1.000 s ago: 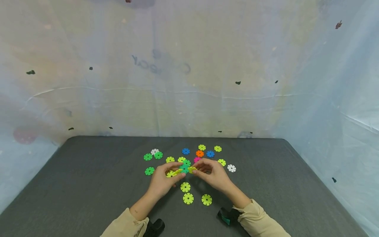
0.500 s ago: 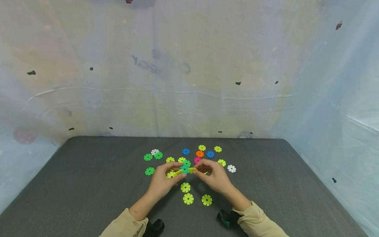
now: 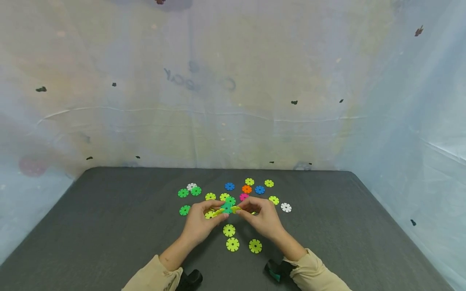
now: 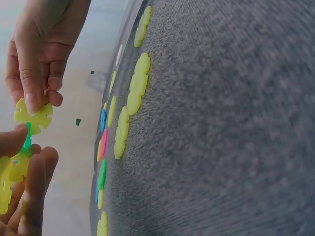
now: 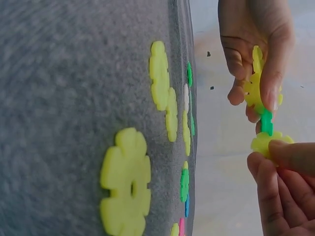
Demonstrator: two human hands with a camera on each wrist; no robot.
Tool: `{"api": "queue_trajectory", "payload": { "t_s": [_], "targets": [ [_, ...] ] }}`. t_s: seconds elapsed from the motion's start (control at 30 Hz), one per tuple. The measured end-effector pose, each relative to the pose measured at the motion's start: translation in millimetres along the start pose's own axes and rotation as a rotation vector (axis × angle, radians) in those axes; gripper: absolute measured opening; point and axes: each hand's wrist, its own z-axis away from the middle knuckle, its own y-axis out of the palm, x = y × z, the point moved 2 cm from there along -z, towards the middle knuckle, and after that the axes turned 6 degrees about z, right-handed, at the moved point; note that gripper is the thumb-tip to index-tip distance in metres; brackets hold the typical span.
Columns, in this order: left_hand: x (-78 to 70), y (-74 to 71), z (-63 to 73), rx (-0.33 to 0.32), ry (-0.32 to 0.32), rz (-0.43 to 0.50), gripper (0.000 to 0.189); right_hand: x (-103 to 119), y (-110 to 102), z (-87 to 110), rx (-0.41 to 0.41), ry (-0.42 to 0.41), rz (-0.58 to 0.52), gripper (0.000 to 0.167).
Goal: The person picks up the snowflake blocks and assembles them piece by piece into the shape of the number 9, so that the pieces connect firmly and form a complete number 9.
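My left hand (image 3: 199, 223) grips linked yellow notched discs (image 5: 253, 91) between thumb and fingers, above the table. A green notched disc (image 5: 266, 122) projects from them, seen nearly edge-on in both wrist views. Facing it, my right hand (image 3: 267, 218) pinches a single yellow notched disc (image 4: 34, 117) by its edge. That disc meets the green one's rim, and the two hands are close together. In the head view, fingers partly hide the held pieces.
Loose notched discs lie flat on the dark grey table (image 3: 109, 226). Yellow discs (image 3: 232, 244) are nearest; green ones (image 3: 185, 210) lie left. Beyond the hands are blue (image 3: 229, 186), orange (image 3: 246, 189) and pink (image 3: 244, 197) discs. A white disc (image 3: 286, 207) lies right.
Both hands keep their grips in nearly the same place. The head view has shifted slightly.
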Motion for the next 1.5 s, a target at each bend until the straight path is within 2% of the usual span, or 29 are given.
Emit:
{"api": "queue_trajectory", "payload": {
  "t_s": [0.2, 0.57, 0.8, 0.87, 1.0, 1.23, 1.5],
  "targets": [
    [-1.7, 2.5, 0.1, -0.003, 0.064, -0.071, 0.03, 1, -1, 0.5, -0.001, 0.003, -0.047, 0.004],
    [-3.2, 1.4, 1.0, -0.002, 0.049, -0.062, 0.028, 0, -3, 1.1, 0.034, 0.005, -0.037, 0.006],
    [-0.7, -0.7, 1.1, 0.004, 0.045, -0.066, 0.029, 38, -13, 1.4, 0.088, 0.063, -0.014, 0.008],
    [0.2, -1.3, 0.8, 0.006, 0.041, -0.067, 0.029, 39, -13, 1.5, 0.099, 0.071, -0.015, 0.009],
    [1.9, -2.7, 0.1, 0.005, 0.037, -0.059, 0.029, 33, -10, 1.0, 0.123, 0.094, -0.031, 0.013],
    [4.6, -4.8, -1.0, -0.006, 0.027, -0.041, 0.031, -1, 2, -0.4, 0.155, 0.117, -0.068, 0.025],
    [4.0, -7.2, -2.4, -0.017, 0.019, -0.044, 0.033, -10, 4, 0.8, 0.2, 0.138, -0.098, 0.03]
  ]
}}
